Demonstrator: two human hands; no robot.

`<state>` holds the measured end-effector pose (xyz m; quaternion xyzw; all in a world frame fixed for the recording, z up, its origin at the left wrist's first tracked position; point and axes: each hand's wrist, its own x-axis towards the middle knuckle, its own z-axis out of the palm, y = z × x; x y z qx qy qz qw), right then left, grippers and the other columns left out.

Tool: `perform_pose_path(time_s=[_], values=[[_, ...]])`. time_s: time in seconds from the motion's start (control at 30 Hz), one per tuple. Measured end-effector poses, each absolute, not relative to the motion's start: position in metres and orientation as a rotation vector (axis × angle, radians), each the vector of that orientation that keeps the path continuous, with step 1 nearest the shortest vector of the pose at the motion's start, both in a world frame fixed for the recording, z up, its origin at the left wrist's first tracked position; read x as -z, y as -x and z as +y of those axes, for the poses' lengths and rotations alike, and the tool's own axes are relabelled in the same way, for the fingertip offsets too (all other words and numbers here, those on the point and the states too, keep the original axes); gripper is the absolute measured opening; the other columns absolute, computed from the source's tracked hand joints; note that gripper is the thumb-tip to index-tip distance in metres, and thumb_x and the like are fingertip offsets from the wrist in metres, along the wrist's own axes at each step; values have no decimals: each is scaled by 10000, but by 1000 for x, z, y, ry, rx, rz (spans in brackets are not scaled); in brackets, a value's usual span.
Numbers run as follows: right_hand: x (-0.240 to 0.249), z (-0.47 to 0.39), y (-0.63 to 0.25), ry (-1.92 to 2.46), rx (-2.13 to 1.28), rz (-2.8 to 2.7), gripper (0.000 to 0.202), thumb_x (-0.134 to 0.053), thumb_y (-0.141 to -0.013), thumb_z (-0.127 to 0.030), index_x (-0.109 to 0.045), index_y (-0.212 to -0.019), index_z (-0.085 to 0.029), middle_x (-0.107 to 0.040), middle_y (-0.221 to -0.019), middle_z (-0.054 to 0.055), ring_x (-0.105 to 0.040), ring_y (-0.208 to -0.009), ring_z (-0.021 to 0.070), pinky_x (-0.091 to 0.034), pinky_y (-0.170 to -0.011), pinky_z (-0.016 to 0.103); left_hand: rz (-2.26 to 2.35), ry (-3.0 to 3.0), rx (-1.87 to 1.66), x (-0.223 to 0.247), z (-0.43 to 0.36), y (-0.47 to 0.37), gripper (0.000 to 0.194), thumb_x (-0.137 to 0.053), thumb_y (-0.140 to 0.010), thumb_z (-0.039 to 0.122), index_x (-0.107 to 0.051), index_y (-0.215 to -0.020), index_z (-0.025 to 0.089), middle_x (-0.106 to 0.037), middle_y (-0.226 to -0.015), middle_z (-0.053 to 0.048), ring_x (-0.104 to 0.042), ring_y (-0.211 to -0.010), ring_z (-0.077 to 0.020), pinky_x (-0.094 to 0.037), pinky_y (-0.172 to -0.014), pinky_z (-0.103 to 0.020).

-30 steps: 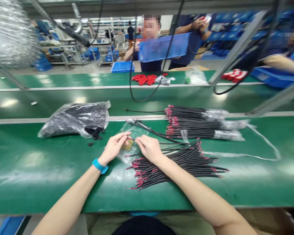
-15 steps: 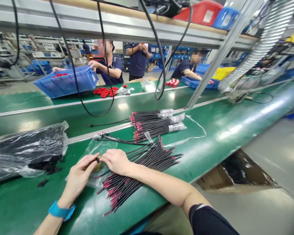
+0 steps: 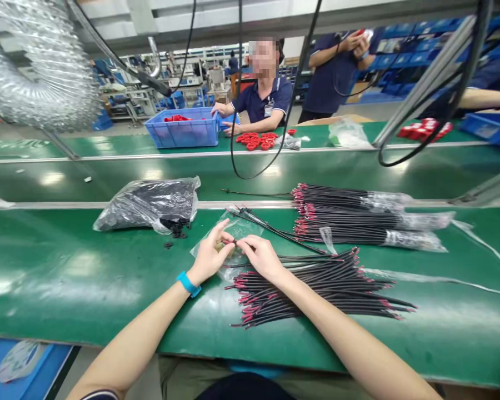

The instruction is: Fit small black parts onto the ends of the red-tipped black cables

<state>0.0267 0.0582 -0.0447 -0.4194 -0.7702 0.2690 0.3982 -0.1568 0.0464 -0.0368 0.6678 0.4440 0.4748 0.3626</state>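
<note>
My left hand [image 3: 211,251], with a blue band on its wrist, pinches a small black part [image 3: 234,243] between thumb and fingers. My right hand [image 3: 259,256] meets it from the right, fingertips pressed together at the same part. Whatever sits inside the right pinch is hidden by the fingers. Under both hands lies a clear plastic bag [image 3: 200,247]. A loose heap of black cables [image 3: 316,289] with red ends spreads below and beyond my right forearm. A few more cables [image 3: 275,229] lie just behind the hands.
Bundled black cables [image 3: 337,214] in plastic sleeves lie back right. A plastic bag of black parts [image 3: 150,205] stands left, with loose black pieces [image 3: 177,230] beside it. Across the bench a co-worker [image 3: 266,94] touches a blue bin [image 3: 183,130] near red rings [image 3: 258,140]. Cables hang overhead.
My view has swung to the left and levelled. The co-worker's blue bin, tilted before, now rests flat on the bench. My hands stay together at the small black part.
</note>
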Motion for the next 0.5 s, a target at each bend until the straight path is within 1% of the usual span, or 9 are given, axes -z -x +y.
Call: perform_pose_path(time_s=[0.1, 0.3, 0.5], values=[[47, 58, -28, 1079, -583, -1943, 242, -533, -968, -337, -725, -989, -193, -693, -878, 52, -646, -809, 143, -491, -773, 244, 1135, -1646, -1266, 35, 49, 158, 691, -653, -850, 247, -379, -1484, 235, -666, -933, -28, -638, -904, -156, -477, -923, -316], [46, 56, -30, 1090, -519, -2077, 294, -466, -994, -310, -720, -917, -183, -633, -755, 37, -592, -695, 132, -440, -676, 239, 1133, -1799, -1219, 31, 43, 158, 660, -594, -882, 210, -365, -1500, 255, -673, -960, -29, -632, -908, -150, -465, -937, -310], [42, 56, -31, 1084, -631, -2110, 330, -442, -997, -312, -699, -837, -181, -671, -800, 37, -609, -723, 131, -429, -693, 238, 1068, -1925, -1169, 34, 41, 158, 649, -546, -913, 202, -330, -1522, 254, -694, -1024, -48, -644, -936, -159, -488, -912, -297]])
